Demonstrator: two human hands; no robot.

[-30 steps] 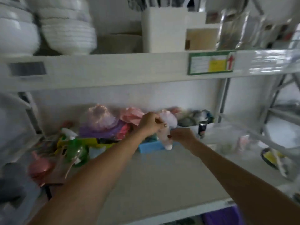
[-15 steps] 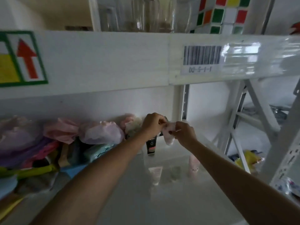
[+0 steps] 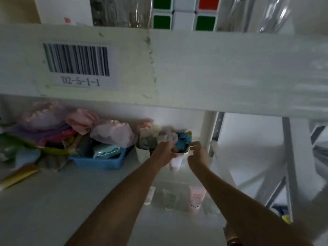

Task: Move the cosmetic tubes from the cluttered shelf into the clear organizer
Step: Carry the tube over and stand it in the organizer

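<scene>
**Tube poised over the organizer**

The left hand [image 3: 164,151] pinches the crimped top of a white-and-pink cosmetic tube [image 3: 175,163], letting it hang cap-down, probably so it can drop straight into the clear organizer [image 3: 179,185] below it. The right hand [image 3: 197,153] hovers just right of the tube, fingers loosely spread and holding nothing, seemingly ready to steady it. In the organizer's near slots a pink tube [image 3: 196,197] already stands; paler ones beside it are too blurred to identify. Clutter and a blue basket [image 3: 99,161] sit far left.
</scene>
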